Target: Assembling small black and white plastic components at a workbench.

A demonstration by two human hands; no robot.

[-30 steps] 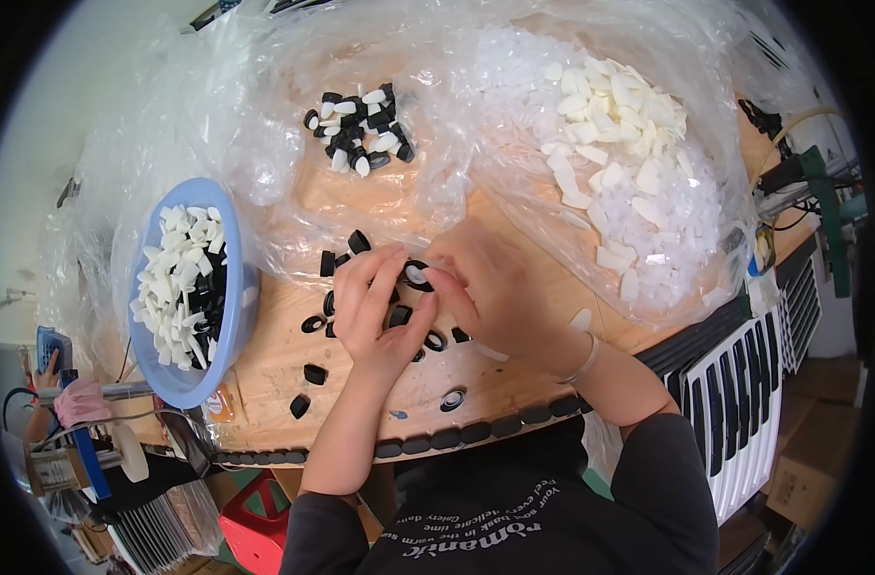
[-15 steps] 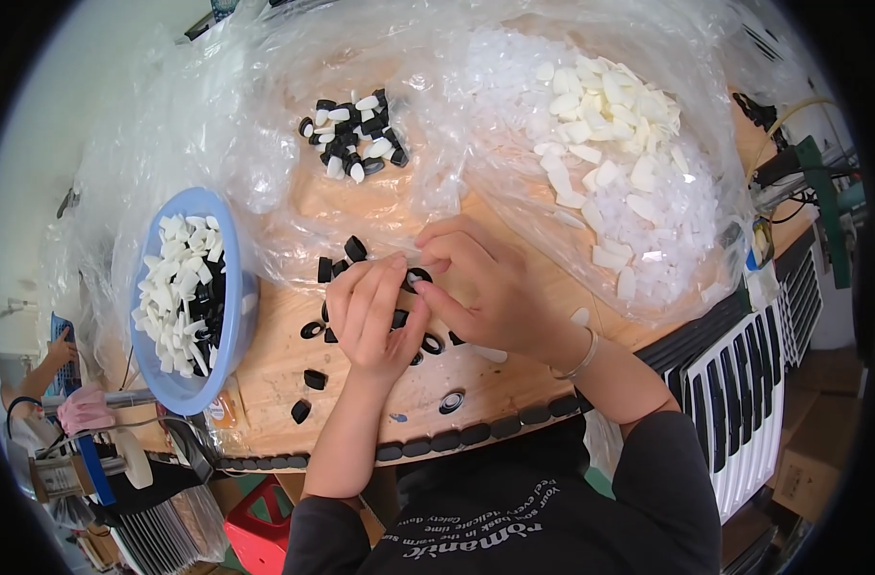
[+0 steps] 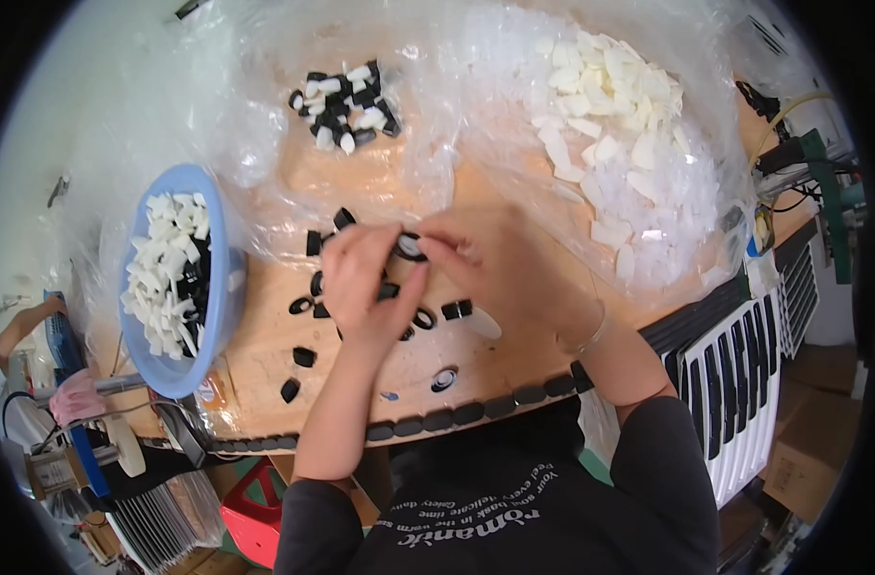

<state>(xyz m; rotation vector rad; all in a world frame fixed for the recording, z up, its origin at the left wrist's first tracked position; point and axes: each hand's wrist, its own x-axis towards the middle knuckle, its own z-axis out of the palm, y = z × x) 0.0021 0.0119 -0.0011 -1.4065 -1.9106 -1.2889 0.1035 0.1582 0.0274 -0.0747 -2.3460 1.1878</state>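
Between my two hands, over the middle of the table, is a small black oval ring with a pale inner part. My left hand pinches its left side between bent fingers and thumb. My right hand has thumb and forefinger at the ring's right edge; the back of this hand is blurred by motion. Around and below my left hand lie several loose black rings, such as one black ring and another black ring. A whitish oval piece lies under my right wrist.
A blue basin of white and black pieces stands at left. Farther back lies a black-and-white pile on plastic sheeting. White pieces cover the sheeting at right. Dark oval pieces line the near edge. A red stool stands below.
The ring's face with its pale centre shows more fully now. My right hand's fingers have shifted around its edge, the hand blurring. The whole view has shifted slightly.
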